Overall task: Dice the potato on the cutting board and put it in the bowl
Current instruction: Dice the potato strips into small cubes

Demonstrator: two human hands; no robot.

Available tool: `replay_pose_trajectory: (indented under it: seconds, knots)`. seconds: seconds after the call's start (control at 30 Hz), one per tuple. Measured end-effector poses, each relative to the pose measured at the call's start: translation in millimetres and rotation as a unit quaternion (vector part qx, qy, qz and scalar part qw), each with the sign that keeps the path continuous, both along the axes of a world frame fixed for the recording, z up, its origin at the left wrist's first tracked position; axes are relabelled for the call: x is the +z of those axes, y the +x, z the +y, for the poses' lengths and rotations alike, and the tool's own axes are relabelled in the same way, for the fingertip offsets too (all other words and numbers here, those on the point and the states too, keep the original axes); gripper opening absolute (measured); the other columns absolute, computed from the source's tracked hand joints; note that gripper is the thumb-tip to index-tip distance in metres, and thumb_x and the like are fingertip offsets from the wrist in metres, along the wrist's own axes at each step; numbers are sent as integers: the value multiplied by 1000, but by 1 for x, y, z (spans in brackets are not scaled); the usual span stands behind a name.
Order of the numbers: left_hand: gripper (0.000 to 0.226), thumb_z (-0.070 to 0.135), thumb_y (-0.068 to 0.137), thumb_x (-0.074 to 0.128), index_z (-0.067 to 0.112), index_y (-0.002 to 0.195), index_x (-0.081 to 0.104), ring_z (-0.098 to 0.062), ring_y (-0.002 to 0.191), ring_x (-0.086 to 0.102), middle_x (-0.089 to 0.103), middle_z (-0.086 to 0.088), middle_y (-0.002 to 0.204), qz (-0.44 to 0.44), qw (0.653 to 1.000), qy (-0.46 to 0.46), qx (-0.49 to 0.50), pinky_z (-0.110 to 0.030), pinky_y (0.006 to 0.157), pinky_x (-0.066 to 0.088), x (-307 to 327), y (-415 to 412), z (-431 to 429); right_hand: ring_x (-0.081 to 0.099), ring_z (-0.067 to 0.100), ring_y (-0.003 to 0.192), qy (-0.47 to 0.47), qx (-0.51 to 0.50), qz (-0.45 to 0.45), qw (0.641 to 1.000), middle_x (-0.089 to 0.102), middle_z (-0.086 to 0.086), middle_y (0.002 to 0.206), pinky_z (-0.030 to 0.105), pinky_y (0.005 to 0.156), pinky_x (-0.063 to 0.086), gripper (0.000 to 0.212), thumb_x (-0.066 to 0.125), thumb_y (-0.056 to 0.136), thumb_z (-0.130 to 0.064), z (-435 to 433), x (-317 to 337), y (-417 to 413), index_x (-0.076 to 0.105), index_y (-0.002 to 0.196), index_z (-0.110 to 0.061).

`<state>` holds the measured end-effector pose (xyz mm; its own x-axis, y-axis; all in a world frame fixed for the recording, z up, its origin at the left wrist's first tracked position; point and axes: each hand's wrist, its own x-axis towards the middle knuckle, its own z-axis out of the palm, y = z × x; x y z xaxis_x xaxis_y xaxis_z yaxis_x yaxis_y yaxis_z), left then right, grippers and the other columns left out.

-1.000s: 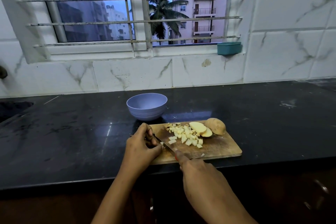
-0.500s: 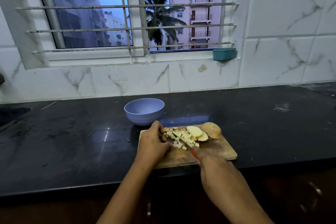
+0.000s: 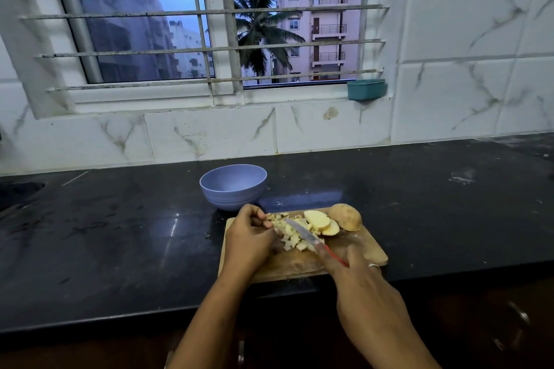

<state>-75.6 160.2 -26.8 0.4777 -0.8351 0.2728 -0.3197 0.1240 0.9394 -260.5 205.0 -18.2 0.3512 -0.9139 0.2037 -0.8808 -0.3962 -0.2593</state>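
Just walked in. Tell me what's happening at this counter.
A person is dicing potato on a wooden cutting board at the black counter's front edge. The right grip holds a red-handled knife, blade across the pile of pale diced potato pieces. The left grip curls its fingers against the pile's left side. Two cut slices and an unpeeled potato half wait at the board's far right. The lavender bowl behind the board shows no potato.

Head-worn view looks forward and down, close over the cutting board; faces the window
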Motion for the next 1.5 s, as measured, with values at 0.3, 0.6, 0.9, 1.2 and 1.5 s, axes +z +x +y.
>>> replay_pose_trajectory:
  seconds: [0.3,0.6,0.9,1.2,1.5]
  knots:
    - [21,-1,77,66,15,84,55,-13,68,59,62,2,77,-43,999,-13,1,-34,68,53,0,-6,3,36,10,104,-33,-16,-22,999,24,-9,119,17,62,38,87,37,95,-5,4,14,-27,-15,139,-60]
    - [20,-1,79,64,17,85,56,-6,65,57,62,-1,77,-6,999,-34,8,-31,65,53,-4,-3,4,37,15,100,-25,41,-15,999,26,-7,129,21,68,38,69,31,100,-11,1,-5,-11,1,148,-51]
    - [20,4,80,67,16,91,56,-9,76,58,63,2,85,-103,994,-21,-6,-18,63,48,3,-11,6,40,1,97,10,75,-84,994,37,-22,98,23,76,45,52,38,102,-25,-11,6,-64,25,135,-63]
    - [74,67,74,62,34,136,40,-20,135,25,38,7,145,-448,870,162,-123,-43,108,29,33,-35,-45,54,3,92,72,51,-268,959,56,-10,98,15,76,40,45,40,101,-23,-15,1,-99,36,115,-66]
    - [66,70,67,67,46,125,47,-20,132,28,42,9,140,-457,842,226,-176,-50,102,20,36,-35,-62,56,1,92,106,25,-374,921,59,-6,88,10,76,36,37,38,101,-22,-26,-21,-93,44,121,-52]
